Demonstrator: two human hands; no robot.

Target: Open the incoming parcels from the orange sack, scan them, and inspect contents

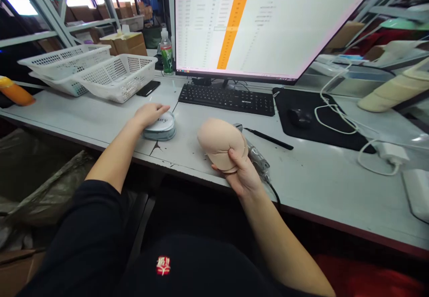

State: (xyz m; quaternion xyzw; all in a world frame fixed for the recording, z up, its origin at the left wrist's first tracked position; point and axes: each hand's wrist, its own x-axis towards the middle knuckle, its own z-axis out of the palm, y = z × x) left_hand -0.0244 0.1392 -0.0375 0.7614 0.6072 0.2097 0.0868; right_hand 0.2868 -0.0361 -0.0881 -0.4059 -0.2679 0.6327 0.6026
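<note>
My right hand (244, 171) grips a beige rounded padded cup (221, 139) over the desk's front edge, with the thumb pressed on its creased face and the other fingers mostly underneath. To the left, my left hand (150, 113) lies over the back of a small round zipped pouch (161, 129), its fingers stretched to the right and holding nothing. The pouch has a pale lid with dark lettering, partly covered by the hand, and bluish-grey sides. Just beyond my right hand, a grey tool wrapped in clear plastic (257, 157), with a black cord, lies on the desk.
A black pen-like tool (270, 139) lies before the keyboard (228, 99), below a large monitor (268, 28). White baskets (117, 80), a phone (148, 88) and a bottle (166, 53) stand left. On the right are a mouse (299, 118), a mat (291, 98) and a white charger (393, 152) with loose cables.
</note>
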